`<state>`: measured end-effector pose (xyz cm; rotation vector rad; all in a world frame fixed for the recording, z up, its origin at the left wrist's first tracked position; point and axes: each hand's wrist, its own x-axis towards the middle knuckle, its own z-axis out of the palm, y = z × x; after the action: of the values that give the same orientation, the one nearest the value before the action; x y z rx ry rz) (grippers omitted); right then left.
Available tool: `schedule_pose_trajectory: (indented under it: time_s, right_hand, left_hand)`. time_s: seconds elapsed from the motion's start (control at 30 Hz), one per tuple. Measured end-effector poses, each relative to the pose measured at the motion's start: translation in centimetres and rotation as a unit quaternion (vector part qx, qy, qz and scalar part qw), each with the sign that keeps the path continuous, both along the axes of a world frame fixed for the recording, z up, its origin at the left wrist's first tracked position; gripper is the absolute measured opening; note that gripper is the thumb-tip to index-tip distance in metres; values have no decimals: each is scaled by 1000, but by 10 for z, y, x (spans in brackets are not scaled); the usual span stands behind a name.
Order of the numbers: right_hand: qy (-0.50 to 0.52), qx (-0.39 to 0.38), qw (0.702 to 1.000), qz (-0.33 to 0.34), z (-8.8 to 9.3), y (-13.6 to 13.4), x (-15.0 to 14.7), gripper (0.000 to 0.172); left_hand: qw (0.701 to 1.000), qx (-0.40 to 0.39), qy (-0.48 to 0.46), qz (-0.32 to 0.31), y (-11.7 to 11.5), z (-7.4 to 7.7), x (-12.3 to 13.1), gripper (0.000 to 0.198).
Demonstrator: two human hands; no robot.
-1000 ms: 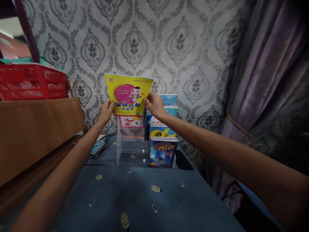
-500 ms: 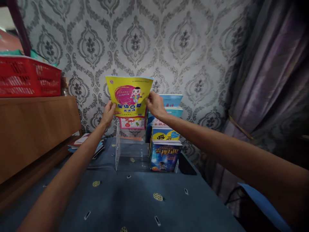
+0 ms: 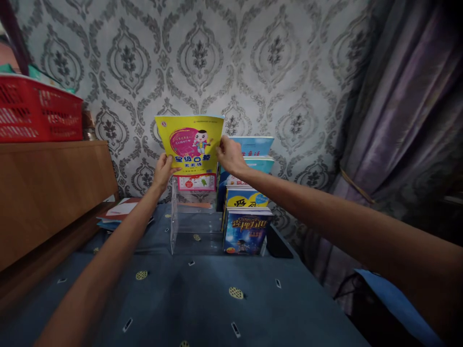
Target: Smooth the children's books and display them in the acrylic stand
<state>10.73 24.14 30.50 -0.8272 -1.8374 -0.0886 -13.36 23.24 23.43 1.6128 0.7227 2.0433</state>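
Observation:
Between my two hands a yellow workbook (image 3: 190, 137) with a pink circle and a cartoon child is held upright, its cover facing me. My left hand (image 3: 164, 172) is closed on its lower left edge. On the right edge, my right hand (image 3: 230, 155) pinches it. Below the workbook shows the lower part of a pink-bordered book (image 3: 197, 182); I cannot tell whether it is held too. Under both is a clear acrylic tiered stand (image 3: 197, 241). Its right side carries a dark blue book (image 3: 247, 233), a yellow book (image 3: 243, 198) and light blue books (image 3: 256, 144).
A wooden cabinet (image 3: 54, 193) with a red basket (image 3: 39, 111) on top stands at left. Beside it lies a pile of books (image 3: 121, 212). A dark flat object (image 3: 278, 243) is right of the stand. A purple curtain (image 3: 369, 144) hangs at right.
The view has shifted slightly, with most things sitting a little further left and up. Both hands keep their grip on the workbook above the stand.

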Motion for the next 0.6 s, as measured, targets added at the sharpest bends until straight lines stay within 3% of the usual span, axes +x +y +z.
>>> schedule_pose_trajectory:
  time_s: [0.37, 0.6]
  right_hand:
    - [-40, -26, 998, -38, 15, -6, 3, 18]
    - [-99, -47, 991, -72, 15, -9, 3, 20]
  left_hand:
    - [996, -32, -80, -37, 8, 2, 8, 27]
    - [991, -91, -94, -42, 5, -12, 9, 26]
